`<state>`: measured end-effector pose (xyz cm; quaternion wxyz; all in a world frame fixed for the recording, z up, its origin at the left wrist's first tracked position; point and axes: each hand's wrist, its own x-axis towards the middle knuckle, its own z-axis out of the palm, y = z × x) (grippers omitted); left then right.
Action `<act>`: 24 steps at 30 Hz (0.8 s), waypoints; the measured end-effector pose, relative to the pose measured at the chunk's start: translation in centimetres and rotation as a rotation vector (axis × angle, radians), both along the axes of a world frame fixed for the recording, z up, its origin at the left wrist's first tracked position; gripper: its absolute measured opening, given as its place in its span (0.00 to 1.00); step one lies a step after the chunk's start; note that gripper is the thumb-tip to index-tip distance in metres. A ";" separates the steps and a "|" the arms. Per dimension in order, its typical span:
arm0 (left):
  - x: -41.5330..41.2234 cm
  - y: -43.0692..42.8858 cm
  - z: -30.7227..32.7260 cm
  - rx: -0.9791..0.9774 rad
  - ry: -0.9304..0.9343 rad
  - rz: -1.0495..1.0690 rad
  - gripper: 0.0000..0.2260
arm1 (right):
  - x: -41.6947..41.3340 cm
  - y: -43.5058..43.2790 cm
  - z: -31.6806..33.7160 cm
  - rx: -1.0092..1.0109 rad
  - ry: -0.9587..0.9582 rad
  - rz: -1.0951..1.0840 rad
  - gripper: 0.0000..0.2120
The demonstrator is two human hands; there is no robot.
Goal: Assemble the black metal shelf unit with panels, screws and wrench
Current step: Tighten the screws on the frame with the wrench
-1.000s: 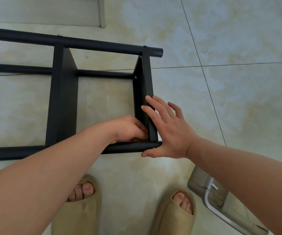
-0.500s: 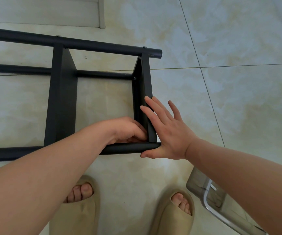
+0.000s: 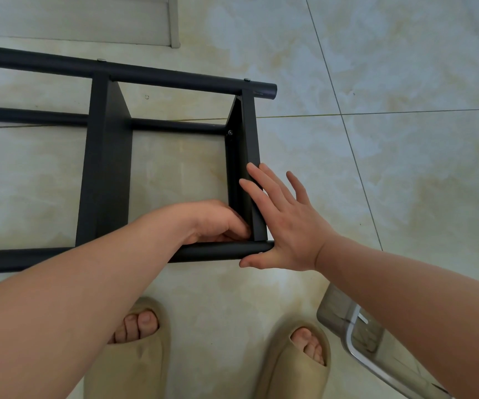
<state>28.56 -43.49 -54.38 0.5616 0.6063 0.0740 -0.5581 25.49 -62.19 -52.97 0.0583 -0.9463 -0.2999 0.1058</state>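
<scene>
Panel (image 3: 250,133) between flat right hand (image 3: 287,226) and curled left hand (image 3: 215,223)

The right hand (image 3: 287,226) is pressing flat, fingers straight, against the outer face of the black shelf frame's (image 3: 106,168) end panel (image 3: 251,133), with its thumb lying under the near tube's (image 3: 212,251) end. Just left of it, inside that corner, the left hand (image 3: 215,223) is curling its fingers; anything they are gripping is hidden.

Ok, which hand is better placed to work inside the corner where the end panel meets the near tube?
Left. The left hand sits curled inside that corner, against the end panel by the near tube. The right hand lies flat outside, bracing the panel.
</scene>
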 end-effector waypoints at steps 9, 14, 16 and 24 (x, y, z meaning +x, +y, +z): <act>0.1 0.0 -0.1 -0.049 0.067 0.034 0.08 | 0.0 0.0 0.0 0.009 0.011 -0.007 0.58; 0.1 -0.1 -0.1 -0.022 0.051 -0.011 0.06 | 0.0 -0.1 0.0 0.013 0.002 -0.006 0.58; 0.1 -0.1 -0.2 -0.022 0.023 -0.022 0.06 | 0.0 -0.1 0.0 0.017 0.001 -0.007 0.57; 0.2 0.2 -0.4 -0.076 0.079 -0.014 0.09 | -0.1 0.0 -0.1 0.016 0.001 -0.006 0.57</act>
